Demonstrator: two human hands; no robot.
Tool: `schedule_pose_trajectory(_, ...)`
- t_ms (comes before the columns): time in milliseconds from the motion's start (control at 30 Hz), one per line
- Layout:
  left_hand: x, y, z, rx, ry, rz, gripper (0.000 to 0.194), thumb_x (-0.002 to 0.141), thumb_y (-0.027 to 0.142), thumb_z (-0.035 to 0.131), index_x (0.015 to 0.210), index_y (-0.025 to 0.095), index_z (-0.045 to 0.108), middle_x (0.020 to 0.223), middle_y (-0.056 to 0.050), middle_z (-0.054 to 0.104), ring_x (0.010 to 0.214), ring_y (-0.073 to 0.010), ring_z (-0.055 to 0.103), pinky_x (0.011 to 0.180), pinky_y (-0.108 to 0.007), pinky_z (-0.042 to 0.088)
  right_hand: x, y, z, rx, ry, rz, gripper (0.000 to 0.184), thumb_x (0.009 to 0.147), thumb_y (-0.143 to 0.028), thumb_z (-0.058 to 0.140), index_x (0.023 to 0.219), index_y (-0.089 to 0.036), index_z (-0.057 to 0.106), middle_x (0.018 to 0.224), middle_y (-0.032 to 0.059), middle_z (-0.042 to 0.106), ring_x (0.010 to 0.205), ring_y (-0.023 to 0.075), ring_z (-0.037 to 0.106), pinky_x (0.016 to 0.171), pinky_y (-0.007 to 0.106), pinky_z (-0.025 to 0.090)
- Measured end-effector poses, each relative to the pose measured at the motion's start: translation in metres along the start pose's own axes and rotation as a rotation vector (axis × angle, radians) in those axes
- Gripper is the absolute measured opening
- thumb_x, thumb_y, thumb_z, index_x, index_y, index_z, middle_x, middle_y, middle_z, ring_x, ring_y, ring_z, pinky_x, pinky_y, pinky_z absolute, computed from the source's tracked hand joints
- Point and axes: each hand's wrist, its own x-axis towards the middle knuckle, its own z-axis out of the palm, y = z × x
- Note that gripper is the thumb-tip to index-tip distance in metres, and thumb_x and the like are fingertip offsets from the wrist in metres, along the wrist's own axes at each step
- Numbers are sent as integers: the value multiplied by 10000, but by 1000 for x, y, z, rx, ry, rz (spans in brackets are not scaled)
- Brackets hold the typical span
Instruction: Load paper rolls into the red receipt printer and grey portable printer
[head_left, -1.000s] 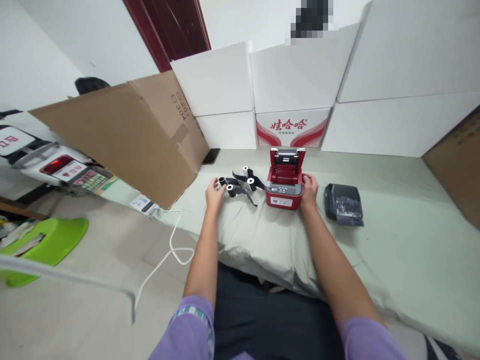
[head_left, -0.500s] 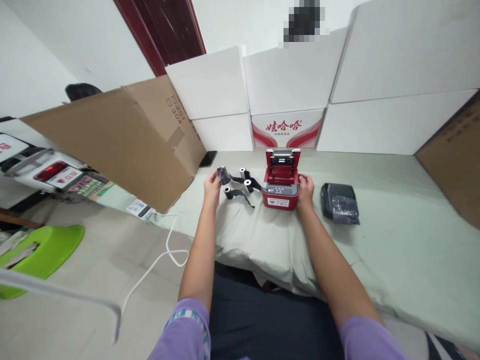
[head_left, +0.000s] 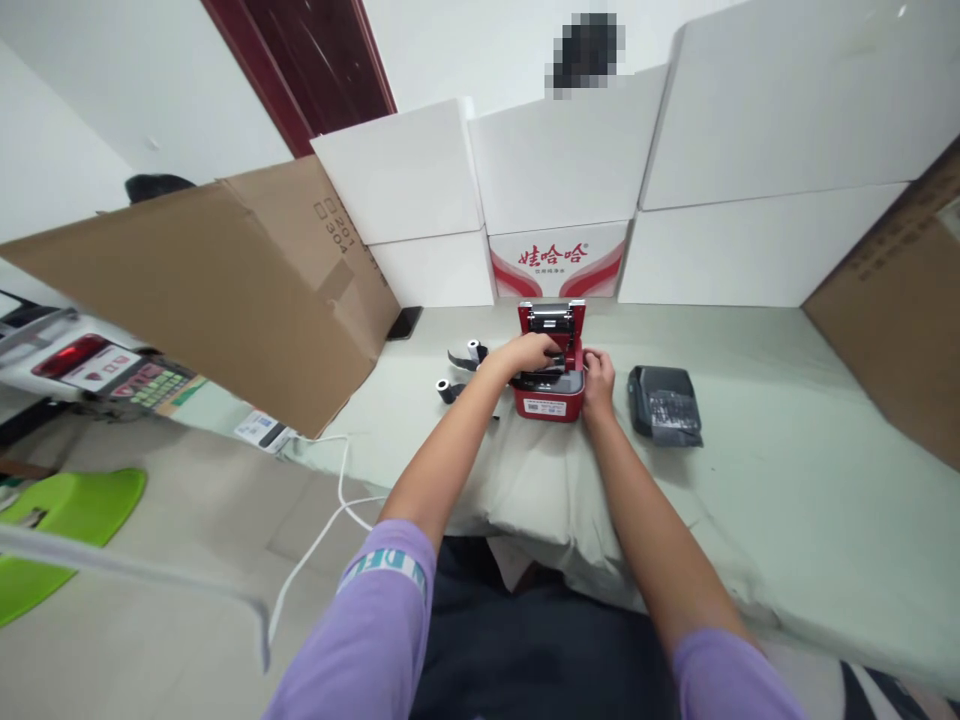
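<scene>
A small red and grey label printer stands on the cloth-covered table with its lid raised. My left hand reaches over the printer's open compartment, fingers bent down around a small dark paper roll, mostly hidden by the hand. My right hand is closed against the right side of the printer, gripping it. Left of the printer lie a roll with a dark strip trailing off it and a second dark-wound roll; my left forearm partly covers the area beside them.
A black device with a dark wrapped patch lies right of the printer. White boxes line the back, with a brown carton at the left. A phone rests beside the carton. A white cable hangs off the table's left edge.
My left hand has moved right with the dark paper roll, from beside the loose rolls into the printer's open compartment. My right hand stays at the printer's side. The view has shifted slightly.
</scene>
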Motion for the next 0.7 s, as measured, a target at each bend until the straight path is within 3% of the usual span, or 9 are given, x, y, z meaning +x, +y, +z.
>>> schedule_pose_trajectory(100,5,-1,3,25,-85,-32,316,916,227,596,1154,290,794,1162,-27,803,1152,-245,693,1173,-383,365,1,1,0,22,-5,23,339,755,-489,608,954,-216,631,935,21,689,889,195,649,866,368,527)
schedule_pose_trajectory(167,4,0,5,-8,-118,-57,289,958,285,557,1094,280,811,1120,-25,812,1161,-248,681,1233,-430,272,1,1,-1,46,-36,9,412,769,-509,612,1065,-223,632,1138,65,704,1067,221,661,975,408,521)
schedule_pose_trajectory(233,-4,2,6,-101,-107,-89,370,1013,378,472,1081,253,814,1161,-42,802,1201,-260,660,1258,-465,219,2,-1,-3,62,-93,-32,509,790,-530,618,1215,-249,611,1397,91,630,1292,241,592,1109,447,464)
schedule_pose_trajectory(333,-28,4,11,-304,23,-87,482,1039,508,384,1205,281,775,1335,-30,738,1307,-277,610,1284,-496,163,2,-4,-4,82,-194,-56,623,816,-560,621,1378,-298,553,1605,67,477,1479,261,452,1233,489,355)
schedule_pose_trajectory(400,-47,3,19,-369,135,-47,409,1001,518,486,1242,322,753,1360,-2,726,1331,-271,600,1302,-493,106,2,-6,-4,111,-258,-44,672,821,-569,632,1430,-307,525,1634,55,450,1517,270,415,1266,501,318)
schedule_pose_trajectory(500,-67,2,36,-336,336,-25,286,956,333,575,1162,301,770,1260,1,775,1239,-232,662,1303,-485,108,2,-6,-2,139,-305,-40,707,805,-568,662,1440,-291,519,1631,53,462,1539,265,391,1295,488,282)
schedule_pose_trajectory(600,-71,8,52,-292,478,-5,333,932,163,512,1115,287,761,1222,8,786,1178,-190,689,1274,-463,183,1,-6,-1,142,-297,-27,736,788,-578,674,1439,-275,512,1642,63,449,1534,266,402,1299,477,279)
schedule_pose_trajectory(700,-68,17,64,-240,574,-16,354,927,115,479,1094,279,745,1179,6,794,1145,-181,699,1247,-457,210,-1,-9,-3,107,-292,-21,749,791,-591,668,1455,-287,501,1658,60,425,1538,261,395,1292,481,283)
